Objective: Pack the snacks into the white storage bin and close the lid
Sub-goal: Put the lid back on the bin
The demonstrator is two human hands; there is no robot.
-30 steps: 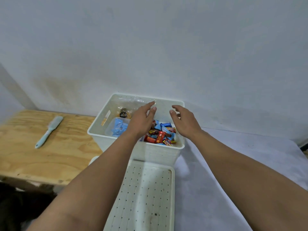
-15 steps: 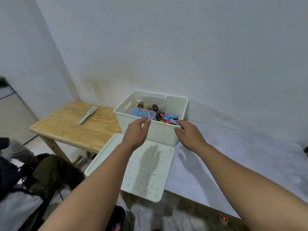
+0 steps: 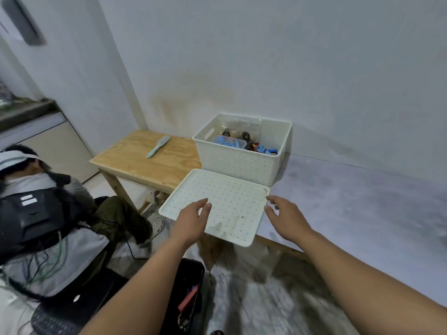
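Observation:
The white storage bin [image 3: 238, 165] stands open against the wall, with snacks [image 3: 260, 148] and a clear tub of blue packets [image 3: 229, 142] inside. Its white perforated lid [image 3: 232, 201] lies flat in front of it, overhanging the table's near edge. My left hand [image 3: 192, 218] hovers over the lid's near left part, fingers apart. At the lid's right edge, my right hand [image 3: 286, 217] is spread open, fingertips close to the rim. Neither hand holds anything.
A light wooden table [image 3: 145, 160] at the left carries a pale blue brush [image 3: 158, 146]. The bin sits on a grey-white surface [image 3: 350, 201] stretching right. A seated person [image 3: 48, 213] is at the left; a black bag [image 3: 188, 298] lies on the floor below.
Both hands have drawn back from the bin to the lid in front of it. The camera has pulled back and away, showing the floor and the seated person.

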